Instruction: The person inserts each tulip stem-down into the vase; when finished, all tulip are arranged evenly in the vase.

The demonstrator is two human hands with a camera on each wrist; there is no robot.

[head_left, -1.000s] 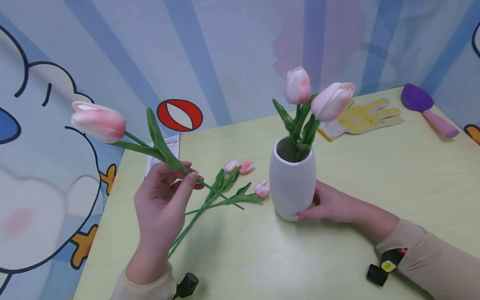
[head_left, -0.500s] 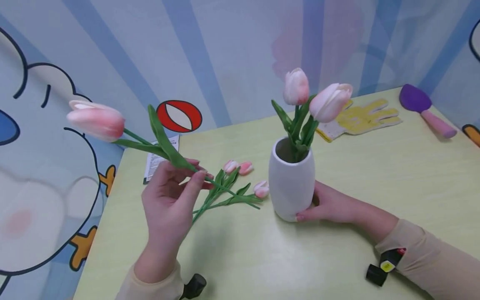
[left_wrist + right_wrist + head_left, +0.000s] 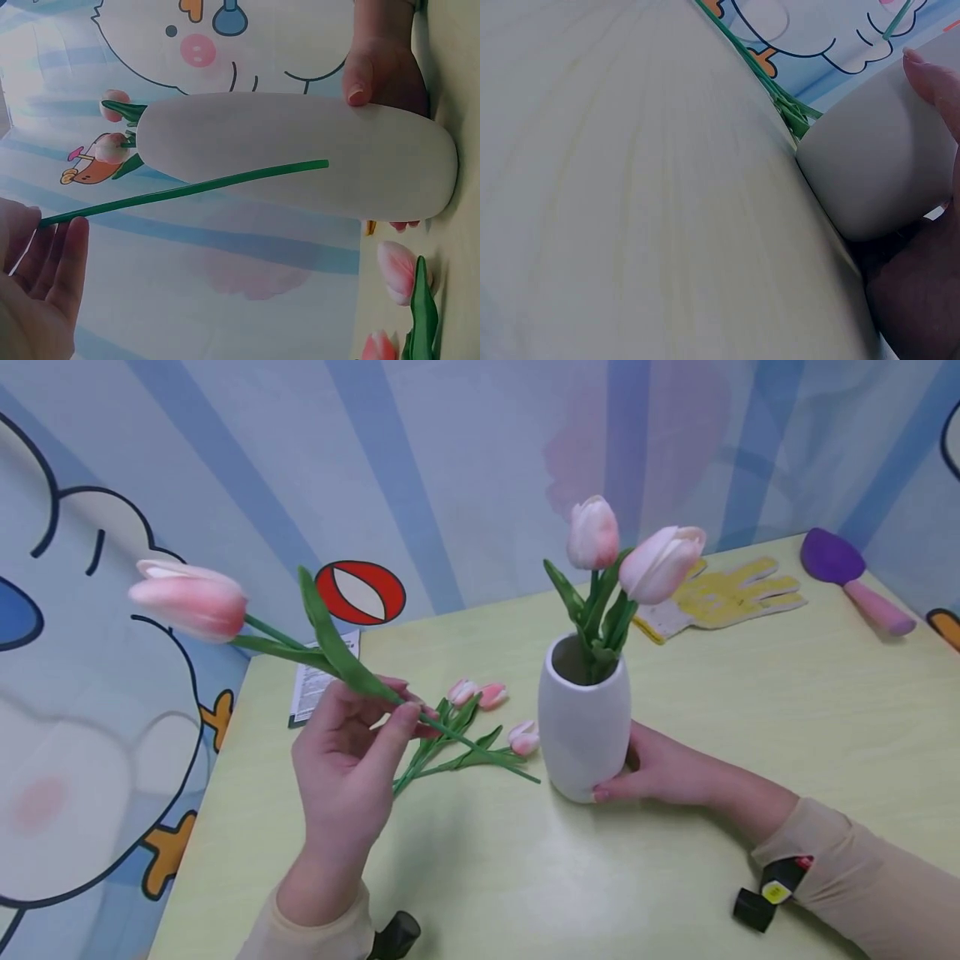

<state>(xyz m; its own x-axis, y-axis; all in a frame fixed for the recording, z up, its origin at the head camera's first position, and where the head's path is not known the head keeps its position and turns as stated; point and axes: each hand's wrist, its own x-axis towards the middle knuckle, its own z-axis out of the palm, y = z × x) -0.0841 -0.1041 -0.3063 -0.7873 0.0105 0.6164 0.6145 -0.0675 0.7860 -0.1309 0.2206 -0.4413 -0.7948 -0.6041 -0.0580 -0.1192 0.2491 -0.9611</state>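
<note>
A pink and white tulip point(image 3: 191, 600) is pinched by its green stem between the thumb and fingers of my left hand point(image 3: 352, 760). Its bloom points left and the bare stem end slants down toward the vase. My right hand point(image 3: 667, 768) grips the lower part of a white vase point(image 3: 585, 735), which stands upright on the table. Two tulips point(image 3: 663, 564) stand in the vase, leaning a little right. In the left wrist view the stem point(image 3: 187, 189) crosses in front of the vase point(image 3: 300, 142). Several more tulips point(image 3: 480, 756) lie on the table behind my left hand.
A yellow and white work glove point(image 3: 735, 593) lies at the back, right of the vase. Beside it is a purple scoop with a pink handle point(image 3: 877, 606). A printed sheet point(image 3: 307, 689) lies at the back left. A cartoon-printed wall point(image 3: 480, 485) borders the table point(image 3: 750, 718).
My left hand has moved right with the tulip, bringing the stem end closer to the vase. My right hand and the vase have stayed in place.
</note>
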